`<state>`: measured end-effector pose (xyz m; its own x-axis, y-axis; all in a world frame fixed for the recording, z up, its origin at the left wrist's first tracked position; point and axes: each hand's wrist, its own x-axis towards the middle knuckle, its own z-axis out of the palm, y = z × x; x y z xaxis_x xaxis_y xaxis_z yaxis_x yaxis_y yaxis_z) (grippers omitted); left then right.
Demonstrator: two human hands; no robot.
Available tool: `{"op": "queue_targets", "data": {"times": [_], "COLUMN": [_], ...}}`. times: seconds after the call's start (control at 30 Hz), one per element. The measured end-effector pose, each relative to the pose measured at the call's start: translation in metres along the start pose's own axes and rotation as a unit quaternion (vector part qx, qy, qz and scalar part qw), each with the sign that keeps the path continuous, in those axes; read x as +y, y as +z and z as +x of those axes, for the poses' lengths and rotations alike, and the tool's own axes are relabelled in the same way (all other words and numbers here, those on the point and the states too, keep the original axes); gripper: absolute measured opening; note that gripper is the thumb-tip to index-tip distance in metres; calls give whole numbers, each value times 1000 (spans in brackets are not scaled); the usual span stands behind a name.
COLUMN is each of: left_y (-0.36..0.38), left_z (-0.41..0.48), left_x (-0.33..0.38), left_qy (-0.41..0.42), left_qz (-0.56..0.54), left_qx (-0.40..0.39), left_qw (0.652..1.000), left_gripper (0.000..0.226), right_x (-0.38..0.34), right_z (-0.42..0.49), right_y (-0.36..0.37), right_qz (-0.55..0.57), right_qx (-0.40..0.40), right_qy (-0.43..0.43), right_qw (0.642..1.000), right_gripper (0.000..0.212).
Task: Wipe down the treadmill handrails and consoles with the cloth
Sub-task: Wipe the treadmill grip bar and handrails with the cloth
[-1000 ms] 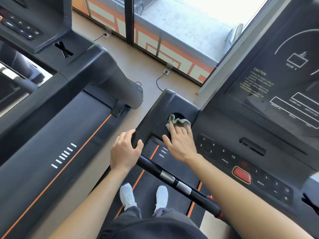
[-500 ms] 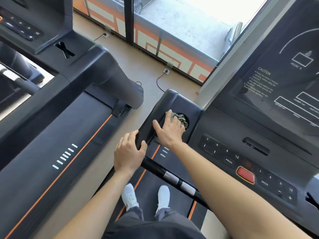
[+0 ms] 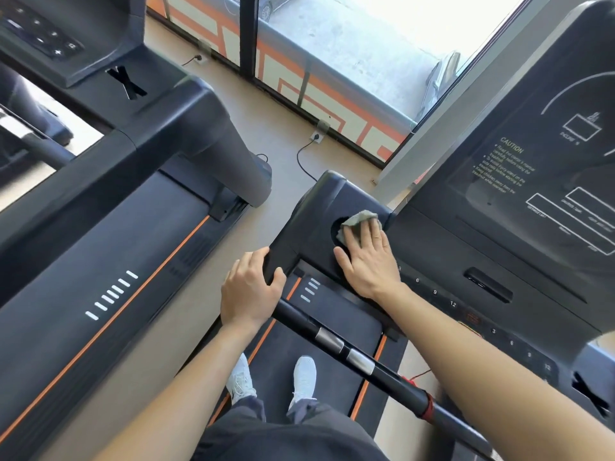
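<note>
Since half a second ago the right grip (image 3: 369,257) has slid rightward across the cup hole (image 3: 335,231), from its left rim to its right one, taking the cloth (image 3: 361,217) along; the left grip (image 3: 251,291) has stayed put.

Now the right grip lies flat on the cloth, fingers straight and close together, thumb spread out to the left. It presses the cloth onto the console (image 3: 316,201) at the far right edge of the hole. Only a grey-green fold of cloth shows, past the fingertips; the remainder is hidden under the hand. Part of the hole's dark left side is uncovered.

The left grip is curled round the console's near left corner, fingers over the outer edge and thumb on the near edge, just where the bar (image 3: 332,342) joins. That black bar runs right and toward the person, with two silver pads on it.

Number keys (image 3: 434,292) sit just right of the right wrist, and a dark display (image 3: 532,168) with white print stands above them. Below the bar lies the belt (image 3: 332,314), edged in orange, with two white shoes (image 3: 304,374) on it.

A second treadmill (image 3: 100,254) stands to the left across a strip of tan floor (image 3: 283,144), which has a socket (image 3: 316,137) near the window (image 3: 349,44).
</note>
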<state>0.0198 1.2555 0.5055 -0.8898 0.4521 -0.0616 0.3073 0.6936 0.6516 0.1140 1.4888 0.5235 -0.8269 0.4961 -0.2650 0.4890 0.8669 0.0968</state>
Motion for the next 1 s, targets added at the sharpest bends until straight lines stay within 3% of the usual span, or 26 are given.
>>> {"op": "queue_targets", "data": {"times": [0.13, 0.3, 0.63, 0.83, 1.0], "left_y": [0, 0, 2, 0, -5], "left_z": [0, -2, -4, -3, 0], "left_x": [-1, -1, -4, -4, -4], "left_qy": [0, 2, 24, 21, -9], "left_qz": [-4, -10, -1, -7, -53], "left_qx": [-4, -4, 0, 1, -16], "left_qw": [1000, 1000, 1000, 1000, 998], "left_gripper": [42, 42, 46, 46, 45], "right_x": [1, 2, 3, -33, -61], "right_z": [14, 8, 64, 64, 22], "right_y": [-7, -9, -34, -29, -8], "right_qz": [-34, 17, 85, 103, 91], "right_qx": [-37, -12, -83, -65, -5], "right_qy": [20, 48, 100, 0, -128], "right_qw": [999, 999, 988, 993, 988], "right_gripper": [73, 79, 78, 75, 71]}}
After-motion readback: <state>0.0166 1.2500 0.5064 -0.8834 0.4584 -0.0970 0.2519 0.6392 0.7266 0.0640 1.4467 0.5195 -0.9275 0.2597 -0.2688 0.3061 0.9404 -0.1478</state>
